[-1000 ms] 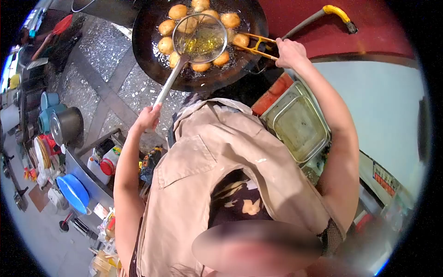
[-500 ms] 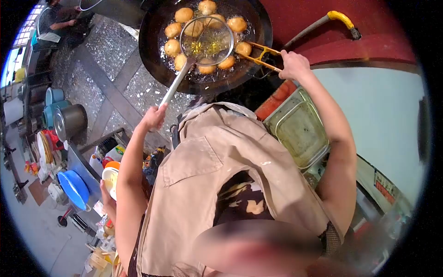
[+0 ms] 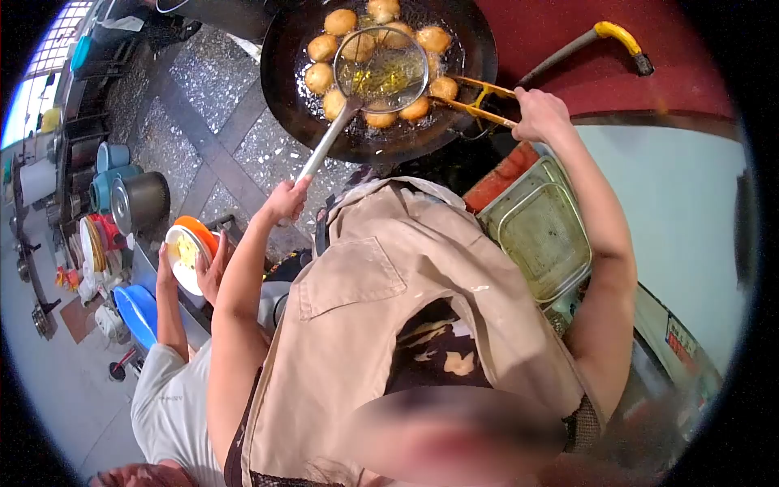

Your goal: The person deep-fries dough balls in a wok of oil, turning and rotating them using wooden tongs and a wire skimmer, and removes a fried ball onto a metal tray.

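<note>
My left hand [image 3: 288, 200] is closed round the handle of a mesh skimmer [image 3: 326, 144]. Its round mesh head lies over the middle of a dark wok [image 3: 280, 105], with yellow bits showing in or through the mesh. My right hand [image 3: 542, 114] grips a pair of orange-yellow tongs [image 3: 479, 108], their arms spread. The tong tips reach the wok's right side, at a golden fried ball [image 3: 444, 88]; whether they pinch it I cannot tell. Several more browned balls [image 3: 320, 78] float in the oil around the skimmer.
On the left, another person [image 3: 174, 394] holds a white bowl [image 3: 188, 261] of pale yellow food beside an orange one. A metal tray [image 3: 545, 239] stands right of my apron. A yellow-ended hooked handle [image 3: 621, 40] rests by the red surface. Pots [image 3: 142, 203] and a blue basin [image 3: 136, 312] stand left.
The view has shifted, so the wok and both hands appear farther right. The other person with the bowls has come further into view at left. Both my hands keep their holds.
</note>
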`<state>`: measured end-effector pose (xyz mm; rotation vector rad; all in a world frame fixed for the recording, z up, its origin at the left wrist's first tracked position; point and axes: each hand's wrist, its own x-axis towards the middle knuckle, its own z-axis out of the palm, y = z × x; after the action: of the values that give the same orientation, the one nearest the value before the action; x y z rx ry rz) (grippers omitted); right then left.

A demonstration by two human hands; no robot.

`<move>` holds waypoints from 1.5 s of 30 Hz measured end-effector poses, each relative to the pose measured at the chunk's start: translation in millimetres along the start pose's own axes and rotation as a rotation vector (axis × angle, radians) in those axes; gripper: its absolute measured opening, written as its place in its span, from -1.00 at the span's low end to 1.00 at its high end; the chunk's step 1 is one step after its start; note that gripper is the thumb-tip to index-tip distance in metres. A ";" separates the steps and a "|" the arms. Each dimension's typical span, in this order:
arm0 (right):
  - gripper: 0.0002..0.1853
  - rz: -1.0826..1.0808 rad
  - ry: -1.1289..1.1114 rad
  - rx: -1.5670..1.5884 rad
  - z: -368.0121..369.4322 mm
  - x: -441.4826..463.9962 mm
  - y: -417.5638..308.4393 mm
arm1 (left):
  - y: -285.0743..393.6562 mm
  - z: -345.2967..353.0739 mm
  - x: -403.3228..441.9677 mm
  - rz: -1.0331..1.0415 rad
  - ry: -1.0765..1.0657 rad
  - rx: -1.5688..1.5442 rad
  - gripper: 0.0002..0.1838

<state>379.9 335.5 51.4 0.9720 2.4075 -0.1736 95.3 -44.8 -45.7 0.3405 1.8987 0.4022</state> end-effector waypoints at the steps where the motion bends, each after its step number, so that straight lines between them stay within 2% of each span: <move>1: -0.51 -0.004 -0.004 0.000 1.4 1.6 -0.4 | 1.1 -1.3 -1.6 -0.006 0.000 -0.002 -0.41; 7: -0.50 -0.030 0.010 -0.025 8.9 6.7 5.9 | 6.3 3.7 -3.1 -0.042 0.025 -0.070 -0.41; 16: -0.46 -0.033 0.000 -0.033 12.2 5.5 6.1 | 12.1 5.8 -8.6 -0.034 -0.101 -0.179 -0.42; 24: -0.47 -0.040 -0.004 -0.036 10.8 4.5 4.0 | 8.4 3.7 -5.0 -0.017 -0.099 -0.045 -0.36; 30: -0.46 -0.022 -0.027 -0.046 11.1 7.3 3.4 | 13.3 6.9 -8.3 -0.007 -0.048 -0.087 -0.38; 45: -0.44 0.010 -0.058 -0.064 7.1 5.6 -1.1 | 3.1 -2.9 -0.8 -0.010 -0.093 -0.110 -0.38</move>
<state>378.9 335.9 42.4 0.9373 2.3406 -0.1189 93.0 -42.7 -42.7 0.2717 1.7797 0.4737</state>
